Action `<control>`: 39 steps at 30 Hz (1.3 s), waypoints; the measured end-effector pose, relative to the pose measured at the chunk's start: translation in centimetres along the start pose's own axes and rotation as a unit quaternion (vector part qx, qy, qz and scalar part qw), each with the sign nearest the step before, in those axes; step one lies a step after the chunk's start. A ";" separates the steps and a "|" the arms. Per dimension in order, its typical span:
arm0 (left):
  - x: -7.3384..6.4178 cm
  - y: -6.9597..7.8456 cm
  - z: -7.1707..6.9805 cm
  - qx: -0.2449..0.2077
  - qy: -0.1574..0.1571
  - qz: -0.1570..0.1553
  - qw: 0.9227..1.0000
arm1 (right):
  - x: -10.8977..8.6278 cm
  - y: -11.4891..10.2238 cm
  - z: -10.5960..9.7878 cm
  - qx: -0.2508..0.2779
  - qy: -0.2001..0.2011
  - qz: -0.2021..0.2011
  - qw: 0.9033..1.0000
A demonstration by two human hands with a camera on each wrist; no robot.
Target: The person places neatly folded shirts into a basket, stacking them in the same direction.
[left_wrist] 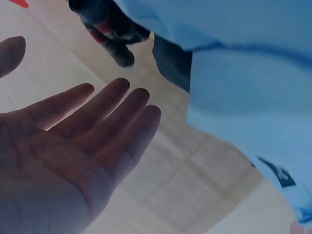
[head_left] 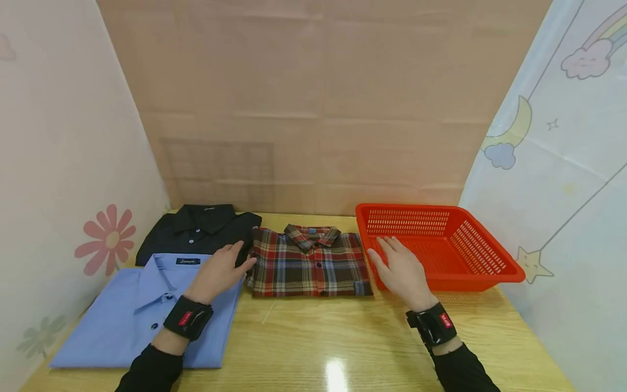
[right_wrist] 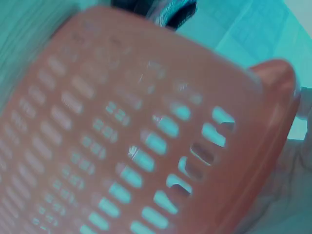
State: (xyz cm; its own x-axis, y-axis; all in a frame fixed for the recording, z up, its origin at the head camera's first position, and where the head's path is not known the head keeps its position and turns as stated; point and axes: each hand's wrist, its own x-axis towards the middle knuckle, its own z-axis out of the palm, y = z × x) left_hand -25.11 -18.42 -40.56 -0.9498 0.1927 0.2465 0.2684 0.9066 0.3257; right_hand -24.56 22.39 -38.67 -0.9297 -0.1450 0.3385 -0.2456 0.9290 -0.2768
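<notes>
A folded plaid shirt point(head_left: 311, 267), collar away from me, lies mid-table between my two hands. My left hand point(head_left: 220, 272) hovers by its left edge, above the collar side of a folded light blue shirt point(head_left: 117, 316). Its fingers are spread and hold nothing, as the left wrist view confirms, palm showing. My right hand point(head_left: 404, 275) is over the near left corner of a red plastic basket point(head_left: 490, 279), fingers extended toward its inside. In the right wrist view the slotted basket wall point(right_wrist: 146, 112) fills the picture, partly hiding that hand.
Behind the blue shirt, a folded black shirt point(head_left: 206, 231) lies at the back left. The wooden table point(head_left: 303, 343) ends against a brown paper backdrop point(head_left: 313, 136), with pale printed sheets on both sides. The basket stands at the back right.
</notes>
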 end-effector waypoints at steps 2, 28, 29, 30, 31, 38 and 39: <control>0.0 0.2 0.2 -0.011 -0.011 -0.005 1.000 | 0.0 -0.6 0.4 -0.002 0.022 -0.024 0.999; 1.0 2.2 2.9 -0.062 -0.059 -0.033 0.996 | -1.8 -5.5 5.2 0.048 -0.071 -0.115 0.990; 1.0 2.3 2.9 -0.066 -0.059 -0.034 0.995 | -1.8 -5.5 5.3 0.051 -0.082 -0.108 0.990; 1.0 2.3 3.0 -0.069 -0.059 -0.035 0.995 | -1.8 -5.5 5.5 0.053 -0.089 -0.103 0.989; 1.1 2.4 3.1 -0.075 -0.059 -0.034 0.995 | -1.8 -5.4 5.6 0.055 -0.094 -0.097 0.989; 1.9 2.5 3.5 -0.099 -0.075 -0.060 0.990 | -1.5 -4.8 6.5 0.071 -0.145 -0.028 0.986; 2.1 2.5 3.6 -0.099 -0.077 -0.065 0.990 | -1.5 -4.8 6.5 0.075 -0.151 -0.016 0.986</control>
State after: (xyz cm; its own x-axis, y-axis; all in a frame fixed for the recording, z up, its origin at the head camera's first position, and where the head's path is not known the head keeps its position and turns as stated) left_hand -27.00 -14.39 -42.49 -0.9875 0.1485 0.0529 0.1542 0.8394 0.5212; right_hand -23.82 15.96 -43.68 -0.9548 -0.2884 0.0717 -0.2919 0.8653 -0.4076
